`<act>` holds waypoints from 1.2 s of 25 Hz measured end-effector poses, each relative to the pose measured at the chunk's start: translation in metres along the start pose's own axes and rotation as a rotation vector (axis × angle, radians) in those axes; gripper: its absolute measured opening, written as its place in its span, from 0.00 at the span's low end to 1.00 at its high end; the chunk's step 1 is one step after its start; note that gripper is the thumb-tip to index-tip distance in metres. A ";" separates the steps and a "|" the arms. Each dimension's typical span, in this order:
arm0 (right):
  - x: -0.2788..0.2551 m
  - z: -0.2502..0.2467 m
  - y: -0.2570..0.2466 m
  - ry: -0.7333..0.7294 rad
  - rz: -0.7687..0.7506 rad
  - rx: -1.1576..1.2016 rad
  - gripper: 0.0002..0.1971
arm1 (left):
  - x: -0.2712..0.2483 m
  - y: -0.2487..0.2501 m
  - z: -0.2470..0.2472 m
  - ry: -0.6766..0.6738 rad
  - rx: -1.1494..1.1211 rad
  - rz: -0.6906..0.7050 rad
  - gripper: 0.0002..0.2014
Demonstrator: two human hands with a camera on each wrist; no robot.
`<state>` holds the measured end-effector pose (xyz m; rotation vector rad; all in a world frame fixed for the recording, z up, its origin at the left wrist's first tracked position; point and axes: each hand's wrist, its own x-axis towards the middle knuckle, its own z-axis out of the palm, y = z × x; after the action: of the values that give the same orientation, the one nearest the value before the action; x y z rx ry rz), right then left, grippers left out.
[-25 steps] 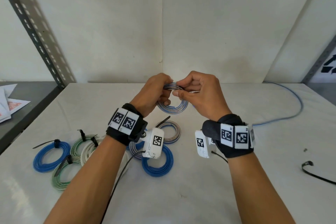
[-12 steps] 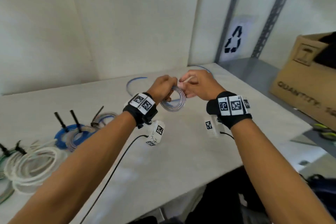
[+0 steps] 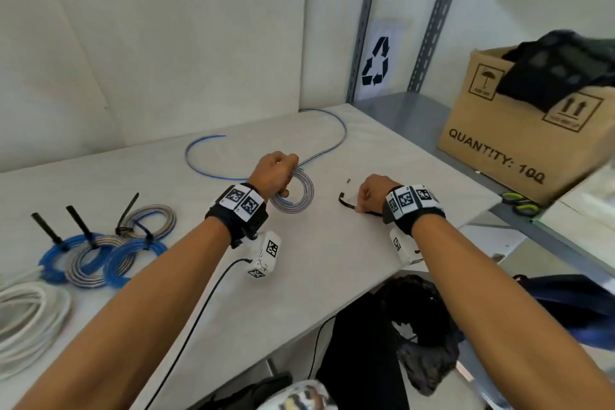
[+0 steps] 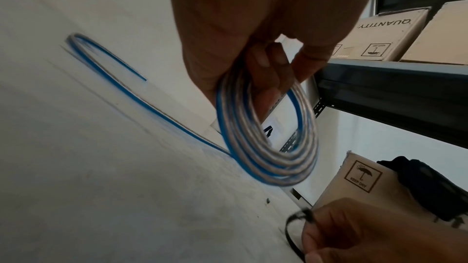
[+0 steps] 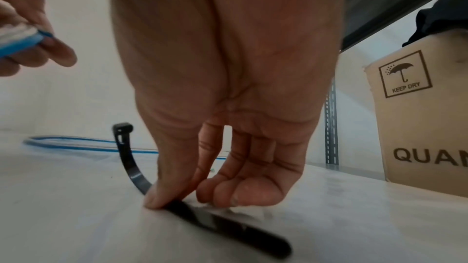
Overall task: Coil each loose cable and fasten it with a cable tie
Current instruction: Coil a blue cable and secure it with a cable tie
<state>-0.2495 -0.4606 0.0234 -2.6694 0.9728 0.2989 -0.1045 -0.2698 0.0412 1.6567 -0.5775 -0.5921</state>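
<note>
My left hand (image 3: 278, 173) grips a small coil of blue-and-silver cable (image 3: 294, 196) just above the white table (image 3: 299, 276); in the left wrist view the fingers (image 4: 263, 61) pass through the coil (image 4: 266, 147). The cable's loose tail (image 3: 332, 140) loops away across the table toward the wall. My right hand (image 3: 362, 201) is down on the table to the right of the coil. There its thumb and fingers (image 5: 154, 199) pinch a black cable tie (image 5: 129, 165) that lies curved on the surface (image 3: 345, 204).
Several tied coils (image 3: 109, 253) and a white coil (image 3: 26, 319) lie at the left. A cardboard box (image 3: 519, 143) stands on the grey shelf to the right, with green-handled scissors (image 3: 519, 206) in front of it. The table's edge runs close behind my right wrist.
The head view has swung right. My right hand let go of the coil and dropped onto the black cable tie on the table. The left hand kept the coil and lowered it.
</note>
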 end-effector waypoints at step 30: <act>0.021 0.031 -0.308 0.253 -0.876 1.262 0.11 | 0.006 -0.016 -0.206 0.470 -0.306 0.145 0.10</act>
<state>-0.0355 -0.2367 0.0476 -1.6551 -0.1151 -0.6404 0.0372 -0.1207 0.0550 1.3845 -0.2440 -0.1611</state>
